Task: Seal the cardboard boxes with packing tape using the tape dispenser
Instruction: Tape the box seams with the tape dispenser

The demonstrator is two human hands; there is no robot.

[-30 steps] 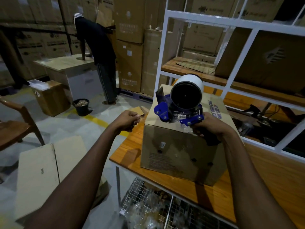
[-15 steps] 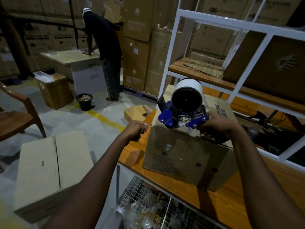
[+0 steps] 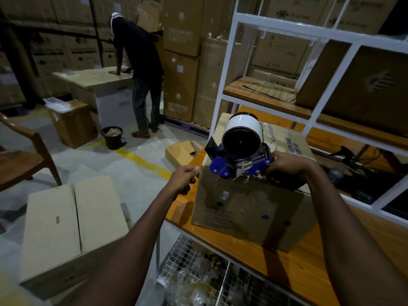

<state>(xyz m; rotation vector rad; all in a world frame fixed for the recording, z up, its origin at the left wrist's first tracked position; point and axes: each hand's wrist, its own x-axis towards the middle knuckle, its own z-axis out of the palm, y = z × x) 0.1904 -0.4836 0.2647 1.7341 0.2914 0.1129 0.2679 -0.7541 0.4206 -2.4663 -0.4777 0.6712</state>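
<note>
Both bare arms were stretched out forward, forearms coming up from the bottom of the view and angling in toward each other. Left hand (image 3: 184, 178) was balled into a fist, thumb tucked against the forefinger, and I couldn't tell if it pinched anything. Right hand (image 3: 284, 165) sat a bit higher, wrist bent, fingers wrapped around the handle of the tape dispenser (image 3: 239, 155). The hands were near each other but apart.
</note>
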